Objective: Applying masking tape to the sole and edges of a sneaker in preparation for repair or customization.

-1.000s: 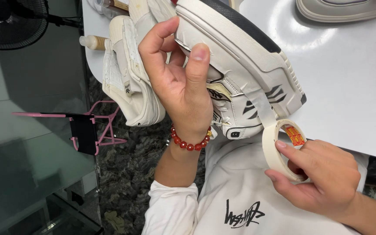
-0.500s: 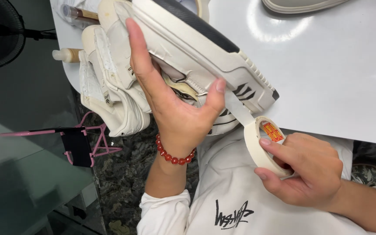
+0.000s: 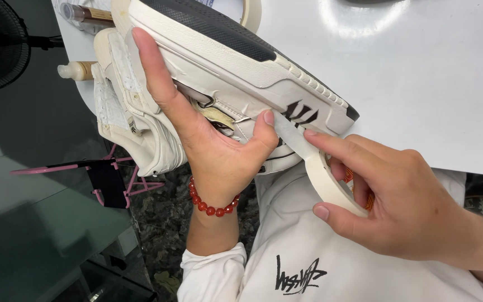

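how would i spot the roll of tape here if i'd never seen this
Start at the white table, then the cream sneaker held at its near edge. The masking tape roll sits in the right hand: a pale ring, its strip running to the sole.

You wear a white long-sleeved sweatshirt (image 3: pixel 297 246) with black scrawled chest lettering, and a red round-bead bracelet (image 3: pixel 211 204) on your left wrist.

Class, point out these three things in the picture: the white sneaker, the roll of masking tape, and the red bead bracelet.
white sneaker (image 3: pixel 236 53): head view, on the side wall of the sole.
roll of masking tape (image 3: pixel 325 179): head view, on the roll's outer face.
red bead bracelet (image 3: pixel 211 208): head view, on the beads under the wrist.
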